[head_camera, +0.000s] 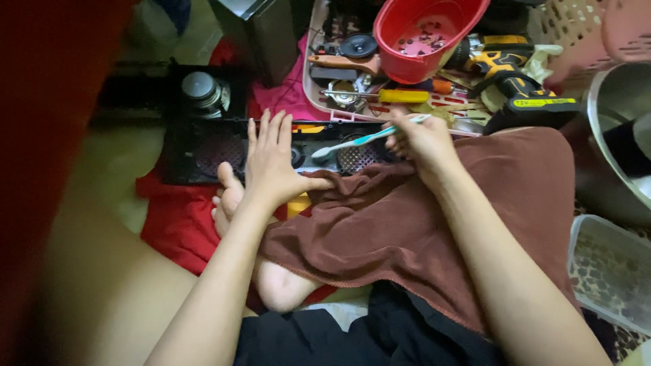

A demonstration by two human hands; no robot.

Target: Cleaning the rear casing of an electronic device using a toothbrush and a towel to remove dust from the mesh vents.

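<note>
At centre frame, the left hand, fingers spread, presses flat on the black panel; the right hand pinches a toothbrush over its grille. Hard scrubbing could shift the panel or flick dust onto the brown towel.

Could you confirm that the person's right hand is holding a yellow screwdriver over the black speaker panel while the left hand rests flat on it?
Not quite: in the head view the right hand holds a light toothbrush, not a screwdriver. The yellow-handled screwdriver lies untouched in the pink tray. The rest stands: the left hand rests flat on the black speaker panel.
</note>
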